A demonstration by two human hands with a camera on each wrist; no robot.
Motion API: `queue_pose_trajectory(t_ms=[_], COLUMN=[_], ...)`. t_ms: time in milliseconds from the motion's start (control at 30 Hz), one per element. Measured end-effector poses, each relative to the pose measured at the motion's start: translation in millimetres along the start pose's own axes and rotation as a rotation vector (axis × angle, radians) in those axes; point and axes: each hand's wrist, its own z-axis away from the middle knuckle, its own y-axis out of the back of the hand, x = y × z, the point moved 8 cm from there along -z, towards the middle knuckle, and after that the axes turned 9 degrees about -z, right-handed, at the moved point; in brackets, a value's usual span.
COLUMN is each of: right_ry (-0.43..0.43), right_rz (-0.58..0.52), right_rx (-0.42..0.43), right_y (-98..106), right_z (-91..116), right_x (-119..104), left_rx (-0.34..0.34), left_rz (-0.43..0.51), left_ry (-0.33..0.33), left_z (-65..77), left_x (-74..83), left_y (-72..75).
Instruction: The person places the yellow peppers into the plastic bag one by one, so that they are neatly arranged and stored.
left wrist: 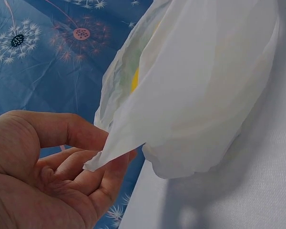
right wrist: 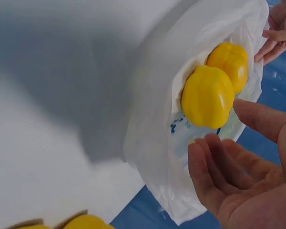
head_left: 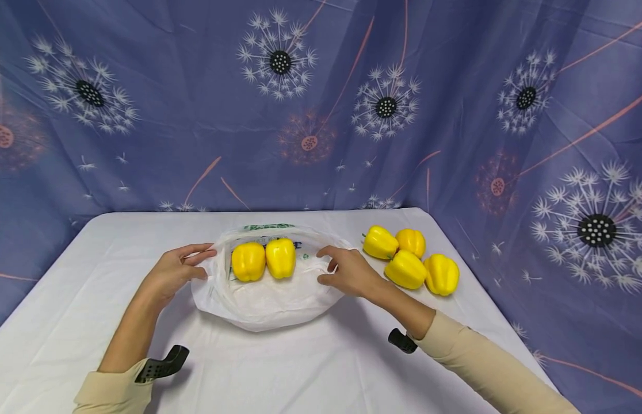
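Observation:
A white plastic bag [head_left: 279, 313] lies on the table with its mouth spread. Two yellow bell peppers, one on the left [head_left: 248, 261] and one on the right [head_left: 281, 258], sit side by side inside it. My left hand [head_left: 173, 270] pinches the bag's left edge between thumb and fingers, as the left wrist view shows with the hand [left wrist: 62, 162] close up. Over the right side of the bag's mouth is my right hand [head_left: 352, 271], its thumb and fingers apart with nothing between them. The right wrist view shows this hand [right wrist: 257, 171] beside the nearer pepper [right wrist: 208, 97].
Several more yellow bell peppers [head_left: 406, 269] are grouped on the table to the right of the bag, past my right hand. A white cloth covers the table [head_left: 279, 374]. Behind it hangs a blue curtain [head_left: 186, 115] with dandelion prints.

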Motion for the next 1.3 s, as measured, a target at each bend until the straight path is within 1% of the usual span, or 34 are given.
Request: queue_pose_trajectory(t_ms=[133, 233, 633, 967, 1133, 1300], right_ry=[-0.029, -0.026, -0.001, 0.012, -0.006, -0.003], right_rz=[-0.012, -0.018, 0.002, 0.028, 0.018, 0.015], right_rx=[-0.024, -0.032, -0.004, 0.058, 0.080, 0.105], right_y=[5, 9, 32, 48, 53, 57], right_z=[4, 6, 15, 21, 23, 24], right_x=[6, 9, 16, 19, 23, 23], left_rx=[0.001, 0.002, 0.001, -0.004, 0.000, -0.001], left_rz=[0.001, 0.001, -0.008, -0.009, -0.012, -0.013], left_ry=[0.005, 0.005, 0.008, 0.016, 0.011, 0.008], left_z=[-0.4, -0.8, 0.2, -0.5, -0.3, -0.9], left_x=[-1.2, -1.8, 0.0, -2.0, -1.2, -1.5], left_y=[0.3, 0.7, 0.8, 0.9, 1.4, 1.3])
